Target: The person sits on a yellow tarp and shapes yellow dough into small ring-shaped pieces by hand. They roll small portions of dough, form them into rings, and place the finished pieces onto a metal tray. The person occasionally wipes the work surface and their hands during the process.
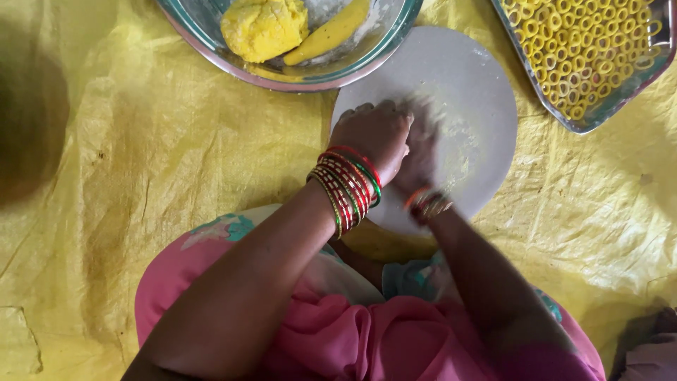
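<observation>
While both hands press down on the round board (465, 77), dough is being rolled beneath them.
Left hand (374, 134) lies over the blurred right hand (422, 152), its fingers (367, 109) curled together; whether the right fingers are spread cannot be told; the next stroke needs even pressure.

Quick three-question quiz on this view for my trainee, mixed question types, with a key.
1. True or false: both hands, left hand and right hand, are over the round board.
2. What lies in the glass bowl? A) yellow dough B) rice C) water
3. Fill in: the metal tray at upper right holds small yellow ____.

Key: 1 true; 2 A, a dough lump; 3 rings.
</observation>
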